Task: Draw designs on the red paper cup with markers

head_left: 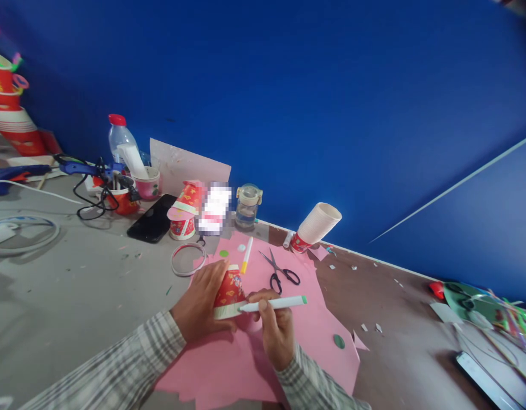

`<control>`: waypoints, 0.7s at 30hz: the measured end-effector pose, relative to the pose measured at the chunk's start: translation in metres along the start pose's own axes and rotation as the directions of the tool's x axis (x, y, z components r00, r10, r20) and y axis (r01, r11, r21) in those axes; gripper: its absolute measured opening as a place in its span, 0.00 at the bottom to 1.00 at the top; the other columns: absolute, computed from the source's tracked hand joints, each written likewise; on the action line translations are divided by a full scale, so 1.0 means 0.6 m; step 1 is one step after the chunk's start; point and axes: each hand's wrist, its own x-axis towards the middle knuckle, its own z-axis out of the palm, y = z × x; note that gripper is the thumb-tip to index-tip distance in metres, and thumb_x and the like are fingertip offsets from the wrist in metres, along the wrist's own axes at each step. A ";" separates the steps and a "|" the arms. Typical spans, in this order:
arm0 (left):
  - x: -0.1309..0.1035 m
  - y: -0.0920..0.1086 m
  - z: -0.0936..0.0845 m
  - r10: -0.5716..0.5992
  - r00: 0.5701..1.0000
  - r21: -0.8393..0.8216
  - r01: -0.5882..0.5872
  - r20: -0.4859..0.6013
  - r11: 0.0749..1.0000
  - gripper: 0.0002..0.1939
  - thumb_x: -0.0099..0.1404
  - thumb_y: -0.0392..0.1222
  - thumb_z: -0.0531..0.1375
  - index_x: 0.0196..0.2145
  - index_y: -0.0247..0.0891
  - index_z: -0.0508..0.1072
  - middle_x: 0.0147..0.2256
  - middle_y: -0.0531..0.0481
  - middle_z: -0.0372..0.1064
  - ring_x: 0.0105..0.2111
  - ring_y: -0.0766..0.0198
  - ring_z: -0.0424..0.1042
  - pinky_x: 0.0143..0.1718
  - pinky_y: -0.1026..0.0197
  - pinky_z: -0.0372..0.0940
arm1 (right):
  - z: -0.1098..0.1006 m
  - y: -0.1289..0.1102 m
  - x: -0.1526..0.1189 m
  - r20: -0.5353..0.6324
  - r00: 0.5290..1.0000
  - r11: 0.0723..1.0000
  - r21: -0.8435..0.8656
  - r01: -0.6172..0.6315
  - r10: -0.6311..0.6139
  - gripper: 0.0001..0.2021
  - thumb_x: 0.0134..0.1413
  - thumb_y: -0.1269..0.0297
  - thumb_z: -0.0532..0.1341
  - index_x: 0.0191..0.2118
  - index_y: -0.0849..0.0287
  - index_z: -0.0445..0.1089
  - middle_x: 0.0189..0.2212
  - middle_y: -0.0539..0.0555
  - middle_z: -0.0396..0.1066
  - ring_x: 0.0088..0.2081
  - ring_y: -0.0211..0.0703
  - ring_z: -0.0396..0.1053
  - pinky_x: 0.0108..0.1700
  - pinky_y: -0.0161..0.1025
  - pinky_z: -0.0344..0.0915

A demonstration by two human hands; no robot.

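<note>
My left hand (203, 302) is wrapped round a red patterned paper cup (229, 290), which stands upside down with its wide rim toward me. Green strokes show on the cup's pale rim band. Between the fingers of my right hand (276, 327) is a white marker with a green end (284, 302), its tip at the rim band. Both hands are over a sheet of pink paper (318, 319). Just beyond the cup lie a white and yellow marker (247, 255) and open black-handled scissors (280, 272).
Behind are a decorated cup figure (183, 210), a black phone (153, 218), a lidded glass jar (247, 206) and a leaning stack of paper cups (318, 225). A tape ring (172, 262) lies left of the pink sheet. Another phone (480, 376) is at the right.
</note>
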 end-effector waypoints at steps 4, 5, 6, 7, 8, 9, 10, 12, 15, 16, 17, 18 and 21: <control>0.000 -0.002 0.002 -0.013 1.000 -0.004 0.013 0.013 1.000 0.65 0.32 0.69 0.63 0.58 0.42 0.31 0.54 0.35 0.53 0.52 0.41 0.54 0.49 0.38 0.56 | 0.001 0.000 0.000 -0.001 1.000 0.999 -0.029 0.015 -0.015 0.13 0.53 0.60 0.56 0.27 0.59 0.74 0.16 0.49 0.66 0.15 0.39 0.59 0.18 0.33 0.59; 0.001 -0.003 0.002 -0.015 1.000 -0.007 0.015 0.016 1.000 0.65 0.32 0.69 0.63 0.58 0.42 0.31 0.54 0.35 0.53 0.52 0.41 0.54 0.49 0.38 0.55 | 0.000 0.001 0.000 0.002 1.000 0.999 -0.033 0.014 -0.014 0.12 0.53 0.61 0.56 0.27 0.59 0.74 0.17 0.49 0.67 0.15 0.39 0.60 0.18 0.33 0.59; 0.001 -0.003 0.002 -0.016 1.000 -0.009 0.017 0.017 1.000 0.66 0.32 0.69 0.63 0.58 0.42 0.31 0.54 0.35 0.53 0.52 0.41 0.54 0.49 0.38 0.55 | 0.000 0.002 -0.001 0.004 1.000 0.999 -0.036 0.014 -0.014 0.12 0.53 0.61 0.55 0.27 0.58 0.74 0.18 0.50 0.68 0.16 0.39 0.60 0.18 0.33 0.59; 0.001 -0.003 0.001 -0.018 1.000 -0.011 0.018 0.019 1.000 0.66 0.32 0.69 0.64 0.58 0.42 0.31 0.54 0.36 0.53 0.52 0.41 0.54 0.49 0.38 0.55 | 0.000 0.003 -0.002 0.007 1.000 0.999 -0.039 0.016 -0.015 0.12 0.53 0.62 0.55 0.28 0.58 0.74 0.19 0.50 0.68 0.16 0.39 0.60 0.18 0.33 0.60; 0.001 -0.003 0.001 -0.020 1.000 -0.013 0.020 0.020 1.000 0.66 0.32 0.68 0.64 0.58 0.42 0.31 0.54 0.36 0.53 0.52 0.41 0.53 0.49 0.38 0.55 | 0.000 0.004 -0.004 0.011 1.000 0.999 -0.045 0.021 -0.021 0.11 0.53 0.62 0.55 0.28 0.58 0.74 0.20 0.51 0.69 0.17 0.40 0.61 0.19 0.33 0.60; 0.001 -0.003 0.001 -0.020 1.000 -0.014 0.020 0.019 1.000 0.66 0.32 0.69 0.63 0.58 0.43 0.30 0.54 0.36 0.52 0.52 0.41 0.53 0.49 0.38 0.55 | 0.000 0.004 -0.005 0.016 0.999 0.998 -0.053 0.029 -0.028 0.11 0.53 0.63 0.55 0.28 0.58 0.74 0.21 0.51 0.70 0.17 0.40 0.62 0.19 0.34 0.61; 0.001 -0.003 0.000 -0.017 1.000 -0.014 0.018 0.018 1.000 0.65 0.33 0.69 0.63 0.58 0.43 0.30 0.54 0.35 0.52 0.52 0.41 0.53 0.49 0.38 0.55 | 0.000 0.004 -0.005 0.022 0.999 0.997 -0.061 0.038 -0.037 0.11 0.53 0.63 0.55 0.28 0.58 0.74 0.21 0.52 0.70 0.18 0.41 0.63 0.20 0.34 0.62; 0.000 -0.002 0.000 -0.012 1.000 -0.015 0.012 0.018 1.000 0.65 0.33 0.69 0.63 0.58 0.43 0.30 0.54 0.35 0.52 0.52 0.41 0.53 0.49 0.38 0.55 | 0.001 0.004 -0.006 0.027 0.998 0.995 -0.077 0.056 -0.054 0.11 0.53 0.64 0.55 0.28 0.58 0.74 0.22 0.52 0.71 0.19 0.42 0.64 0.21 0.35 0.62; 0.001 -0.002 0.000 -0.012 1.000 -0.015 0.013 0.018 1.000 0.65 0.33 0.70 0.62 0.58 0.43 0.30 0.54 0.35 0.52 0.53 0.41 0.53 0.49 0.38 0.55 | 0.002 0.004 -0.005 0.015 0.998 0.993 -0.102 0.061 -0.060 0.11 0.53 0.65 0.54 0.27 0.58 0.74 0.22 0.52 0.71 0.18 0.42 0.64 0.20 0.34 0.62; 0.001 -0.003 0.000 -0.013 1.000 -0.014 0.013 0.018 1.000 0.65 0.33 0.70 0.62 0.58 0.43 0.30 0.54 0.35 0.52 0.53 0.41 0.53 0.49 0.38 0.55 | 0.002 0.004 -0.003 0.010 0.998 0.992 -0.111 0.057 -0.056 0.11 0.53 0.65 0.54 0.27 0.59 0.74 0.21 0.51 0.70 0.18 0.42 0.64 0.20 0.34 0.61; 0.001 -0.003 0.000 -0.011 1.000 -0.012 0.011 0.019 1.000 0.65 0.33 0.70 0.62 0.58 0.43 0.30 0.54 0.35 0.52 0.53 0.41 0.53 0.49 0.38 0.55 | 0.002 0.004 -0.002 0.006 0.999 0.992 -0.120 0.050 -0.050 0.11 0.53 0.65 0.54 0.27 0.59 0.73 0.20 0.51 0.69 0.18 0.41 0.64 0.19 0.34 0.61; 0.001 -0.003 0.000 -0.008 1.000 -0.010 0.009 0.019 1.000 0.65 0.33 0.70 0.62 0.58 0.43 0.30 0.54 0.35 0.52 0.53 0.41 0.53 0.49 0.38 0.55 | 0.002 0.003 -0.001 0.002 0.999 0.991 -0.127 0.044 -0.044 0.11 0.53 0.65 0.55 0.27 0.59 0.73 0.18 0.50 0.68 0.17 0.41 0.63 0.19 0.34 0.61; 0.001 -0.003 0.000 -0.006 1.000 -0.002 0.006 0.017 1.000 0.64 0.34 0.70 0.61 0.58 0.42 0.30 0.54 0.35 0.53 0.53 0.40 0.53 0.48 0.38 0.56 | 0.001 0.004 0.004 -0.012 0.999 0.990 -0.140 0.033 -0.035 0.12 0.53 0.64 0.55 0.26 0.60 0.73 0.15 0.48 0.65 0.16 0.41 0.63 0.19 0.33 0.61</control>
